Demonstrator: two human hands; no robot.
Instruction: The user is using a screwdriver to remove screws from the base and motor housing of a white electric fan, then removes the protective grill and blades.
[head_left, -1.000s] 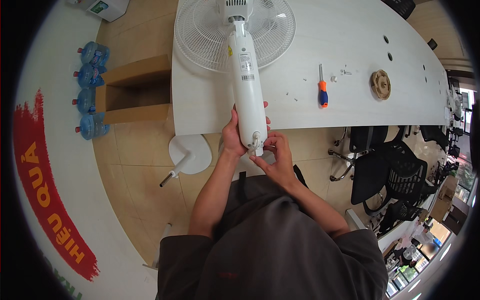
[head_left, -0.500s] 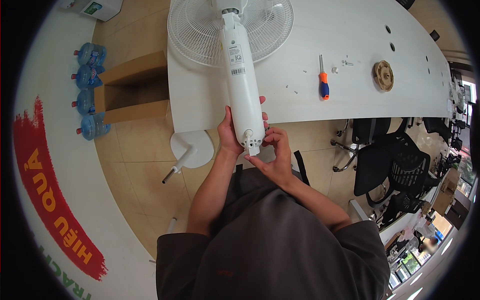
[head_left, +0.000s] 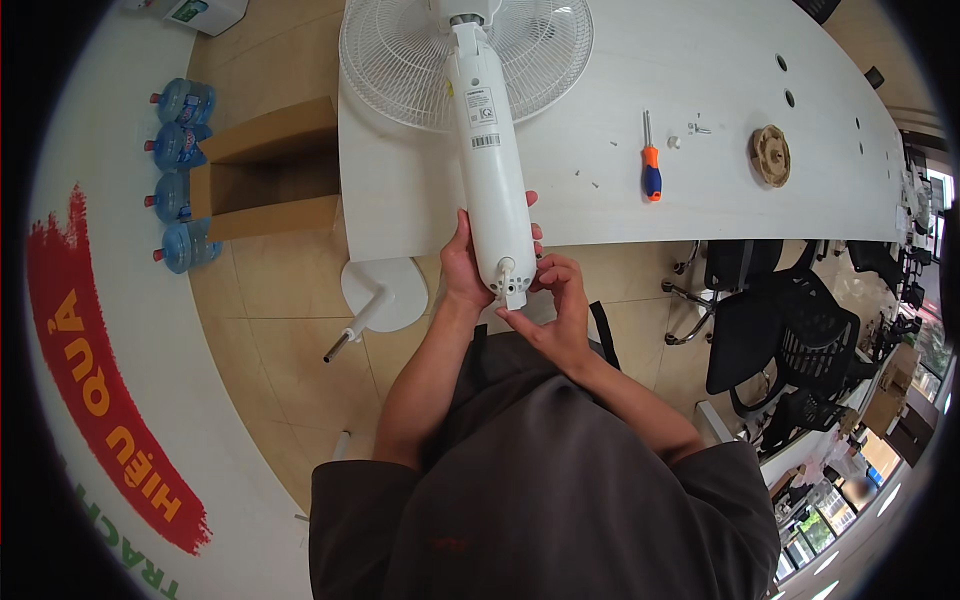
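A white electric fan [head_left: 492, 180] lies over the table's near edge, its round wire cage [head_left: 395, 65] at the far end and its neck tube pointing toward me. My left hand [head_left: 465, 270] is wrapped under and around the lower end of the tube, fingertips showing on its right side. At that same end, my right hand [head_left: 562, 318] has its thumb against a small white tab [head_left: 515, 299] and its bent fingers along the tube's right side. A small white knob [head_left: 506, 268] and several holes show on the tube's end face.
On the white table [head_left: 610, 215] are an orange-and-blue screwdriver [head_left: 652, 175], loose screws [head_left: 700, 128] and a brown round moulded piece [head_left: 770, 156]. A fan base with pole [head_left: 385, 300] lies on the floor beside an open cardboard box [head_left: 270, 185]. Black chairs [head_left: 780, 320] stand right; water bottles [head_left: 188, 245] line the left.
The fan's near end has shifted slightly right and tilted a little. Both hands keep their hold, moving slightly with it.
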